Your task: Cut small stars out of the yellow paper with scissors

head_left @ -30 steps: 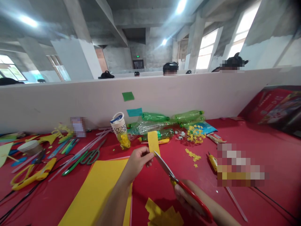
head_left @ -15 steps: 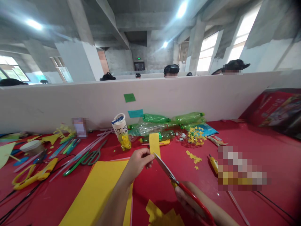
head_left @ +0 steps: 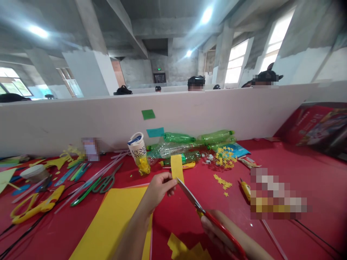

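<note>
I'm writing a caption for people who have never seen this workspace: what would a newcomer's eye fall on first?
Probably the red-handled scissors in the right hand, just below centre, their tips by the yellow strip that the left hand pinches. Next, perhaps, the large yellow sheet at lower left on the red table. Farther back, green bottles lie before the white partition.

Strip (head_left: 177, 167) at 6 o'clock looks matt, paper-like. Scissors (head_left: 200, 207) at 5 o'clock: shiny metal blades (head_left: 189, 194), smooth red plastic handles (head_left: 226, 233). Sheets (head_left: 108, 216) at 7: matt yellow, paper-like. Bottles (head_left: 179, 137) near dial centre: glossy see-through plastic. Bench (head_left: 298, 162): smooth, slight sheen. Box (head_left: 320, 126) at 3: glossy print. Ceiling (head_left: 173, 27) at 12: rough concrete.
</note>
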### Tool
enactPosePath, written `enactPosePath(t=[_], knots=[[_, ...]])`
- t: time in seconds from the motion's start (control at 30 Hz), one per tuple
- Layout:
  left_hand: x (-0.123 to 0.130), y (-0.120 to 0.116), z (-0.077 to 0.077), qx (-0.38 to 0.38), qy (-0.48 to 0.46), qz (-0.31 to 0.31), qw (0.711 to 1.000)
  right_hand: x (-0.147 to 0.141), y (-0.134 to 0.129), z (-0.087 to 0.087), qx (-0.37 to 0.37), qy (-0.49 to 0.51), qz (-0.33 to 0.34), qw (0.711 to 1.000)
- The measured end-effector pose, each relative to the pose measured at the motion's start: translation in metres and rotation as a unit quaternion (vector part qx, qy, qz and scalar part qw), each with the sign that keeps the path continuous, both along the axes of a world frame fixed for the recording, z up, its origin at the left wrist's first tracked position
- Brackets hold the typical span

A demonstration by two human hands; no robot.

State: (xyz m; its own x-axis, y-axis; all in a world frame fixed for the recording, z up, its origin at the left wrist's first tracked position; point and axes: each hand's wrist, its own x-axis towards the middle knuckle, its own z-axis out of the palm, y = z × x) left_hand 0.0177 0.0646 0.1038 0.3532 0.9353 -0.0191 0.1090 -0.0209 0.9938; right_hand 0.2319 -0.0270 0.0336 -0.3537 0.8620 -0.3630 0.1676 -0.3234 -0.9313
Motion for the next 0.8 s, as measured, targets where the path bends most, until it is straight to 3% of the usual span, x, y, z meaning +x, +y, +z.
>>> enactPosePath(t=[0.13,0.37,0.8], knots=[[0.001,-0.001,0.001,-0.002,-0.001,0.003,1.000,-0.002,-0.001,0.005,0.019,-0.008,-0.026,0.999],[0.005,-0.003,0.005,-0.006,-0.004,0.018,1.000,0.000,0.002,0.011,0.020,-0.028,-0.001,0.999],[0.008,-0.004,0.003,0.004,-0.034,0.020,0.999,0.006,0.002,-0.005,0.049,-0.007,0.032,0.998]])
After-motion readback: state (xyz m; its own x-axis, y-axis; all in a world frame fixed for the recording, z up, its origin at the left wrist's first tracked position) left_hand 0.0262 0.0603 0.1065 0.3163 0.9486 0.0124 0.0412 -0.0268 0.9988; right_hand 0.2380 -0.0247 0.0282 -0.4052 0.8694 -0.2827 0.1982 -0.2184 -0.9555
